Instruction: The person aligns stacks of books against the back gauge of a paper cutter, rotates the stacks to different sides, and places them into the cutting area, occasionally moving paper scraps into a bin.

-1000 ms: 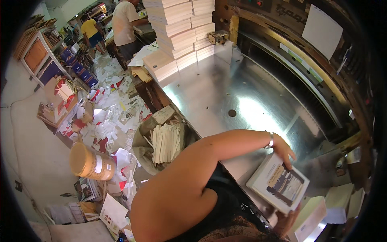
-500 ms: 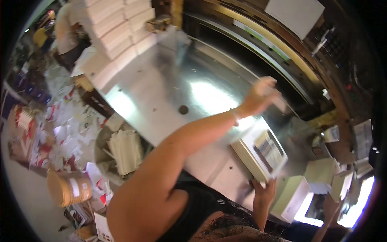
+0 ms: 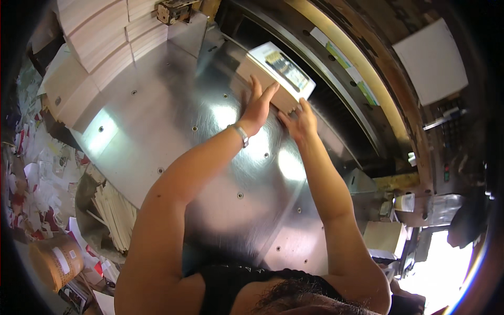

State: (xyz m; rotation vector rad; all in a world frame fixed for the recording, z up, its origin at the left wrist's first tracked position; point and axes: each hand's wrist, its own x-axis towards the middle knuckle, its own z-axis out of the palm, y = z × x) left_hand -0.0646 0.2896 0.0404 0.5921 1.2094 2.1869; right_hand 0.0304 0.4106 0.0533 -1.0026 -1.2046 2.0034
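A thick stack of books (image 3: 286, 71) lies at the far side of a shiny metal table (image 3: 210, 168), beside a long dark slot. A white cover with a dark picture is on top. My left hand (image 3: 255, 112) rests spread fingers against the near long side of the stack. At its near right corner, my right hand (image 3: 302, 123) touches the stack with thumb and fingers apart. Both forearms reach far forward over the table. Fingertip contact on the right is partly hard to make out.
Tall piles of pale paper blocks (image 3: 100, 37) stand at the back left, beside a small wooden block (image 3: 175, 11). Paper scraps (image 3: 37, 173) cover the left floor, near a bin of paper strips (image 3: 113, 215) and an orange-brown tub (image 3: 58, 260). A yellowish beam (image 3: 362, 68) spans the far side.
The stack has gone from the table's near right to its far side by the slot. My left hand has come down from the far right onto it; my right hand has moved forward.
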